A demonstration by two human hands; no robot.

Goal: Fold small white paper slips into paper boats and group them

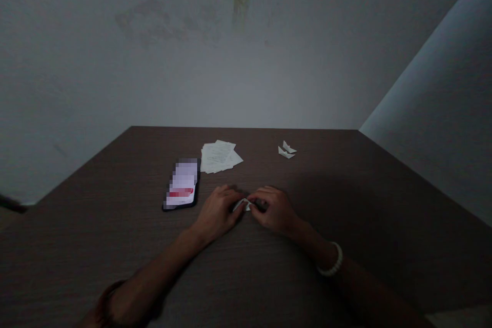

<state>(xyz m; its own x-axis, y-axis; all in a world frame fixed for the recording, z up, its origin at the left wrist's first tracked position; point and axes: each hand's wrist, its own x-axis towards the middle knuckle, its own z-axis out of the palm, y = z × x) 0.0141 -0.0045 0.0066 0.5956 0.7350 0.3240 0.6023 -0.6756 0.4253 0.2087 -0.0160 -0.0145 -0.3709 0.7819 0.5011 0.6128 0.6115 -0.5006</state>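
Jointly, two hands (218,211) (275,211) pinch one paper (247,206); two paper boats (285,154) (289,148), one phone (180,182).

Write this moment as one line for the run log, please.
left hand: pinching small paper piece | right hand: pinching same piece | phone: left of paper stack | two folded papers: beyond right hand

Hands (219,210) bare, w/ pale beaded bracelet (339,259) R arm (365,279), dk reddish band (103,305) L.

Brown table (246,282) – a phone (180,184) left of the left hand (219,210), loose papers (219,157) beyond that hand – two paper boats (285,153) beyond the right hand (275,210)
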